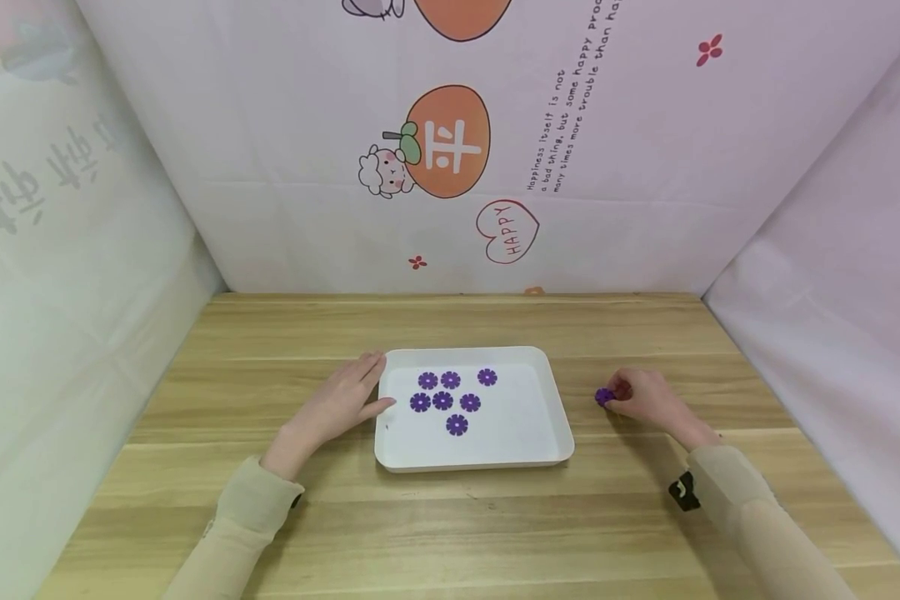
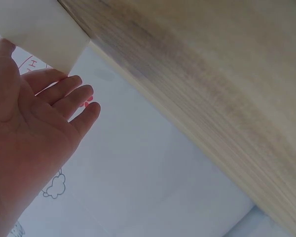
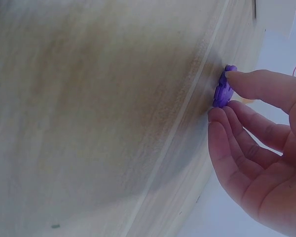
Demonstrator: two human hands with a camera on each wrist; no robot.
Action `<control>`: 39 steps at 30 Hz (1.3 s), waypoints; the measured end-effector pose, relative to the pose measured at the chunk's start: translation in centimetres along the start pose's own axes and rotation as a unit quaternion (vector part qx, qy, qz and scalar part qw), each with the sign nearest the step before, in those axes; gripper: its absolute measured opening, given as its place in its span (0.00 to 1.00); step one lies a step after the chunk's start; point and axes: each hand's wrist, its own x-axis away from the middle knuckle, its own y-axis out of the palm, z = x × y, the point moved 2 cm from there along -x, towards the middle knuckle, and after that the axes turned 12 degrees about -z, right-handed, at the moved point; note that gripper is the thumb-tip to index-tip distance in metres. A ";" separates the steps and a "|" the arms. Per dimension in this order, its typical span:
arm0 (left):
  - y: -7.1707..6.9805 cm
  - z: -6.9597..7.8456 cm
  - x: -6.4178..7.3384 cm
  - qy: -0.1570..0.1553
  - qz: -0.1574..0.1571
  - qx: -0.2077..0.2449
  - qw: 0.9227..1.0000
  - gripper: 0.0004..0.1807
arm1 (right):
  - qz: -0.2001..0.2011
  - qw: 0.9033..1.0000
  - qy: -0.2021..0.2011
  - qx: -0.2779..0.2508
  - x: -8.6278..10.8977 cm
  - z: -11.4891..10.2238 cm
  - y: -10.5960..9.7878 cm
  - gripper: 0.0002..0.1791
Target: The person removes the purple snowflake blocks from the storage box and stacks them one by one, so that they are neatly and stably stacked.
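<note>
In the head view, my left hand rests at the left side of a shallow white tray, its thumb over the rim. The left wrist view shows the fingers of that hand loosely extended against the tray's wall. Flat inside the tray lie several purple notched snowflake discs, among them one at the front and one set apart at the back. Right of the tray, my right hand pinches purple snowflake discs between thumb and fingertips, close over the tabletop. The fingers partly cover them.
The tray stands on a wood-grain table. Behind it rises a white printed cloth wall, with more white cloth at the left and right. A dark object shows at the right sleeve's cuff.
</note>
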 end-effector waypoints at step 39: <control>-0.3 0.2 0.0 0.001 -0.006 -0.002 1.000 0.40 | 0.004 0.999 -0.011 -0.037 0.2 -0.2 -0.6 0.12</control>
